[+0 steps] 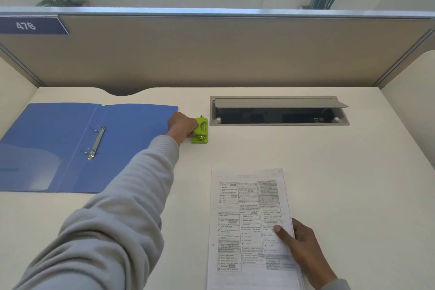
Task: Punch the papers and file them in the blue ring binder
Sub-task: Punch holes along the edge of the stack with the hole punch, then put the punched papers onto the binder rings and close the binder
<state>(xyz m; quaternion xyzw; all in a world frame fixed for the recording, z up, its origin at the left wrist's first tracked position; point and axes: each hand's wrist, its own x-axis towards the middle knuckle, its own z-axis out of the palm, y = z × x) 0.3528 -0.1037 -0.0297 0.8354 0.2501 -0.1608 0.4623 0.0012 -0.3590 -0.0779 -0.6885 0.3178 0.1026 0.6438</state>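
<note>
Papers (pixel 249 219): I log one stack flat on the desk (pixel 341 160), right of the open blue ring binder (pixel 47 143), right hand (pixel 303 247) pinching its edge. Green hole punch (pixel 201 130): just beside the binder's right edge, left hand (pixel 181 125) gripping it

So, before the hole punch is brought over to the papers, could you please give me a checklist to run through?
1. Left hand grips the green hole punch: ok.
2. Right hand pinches the papers at their right edge: ok.
3. Papers' left edge is free for punching: ok.
4. Blue ring binder lies open: ok.
5. Binder rings are opened: cannot tell.
6. Sheets are squared up: cannot tell.
</note>
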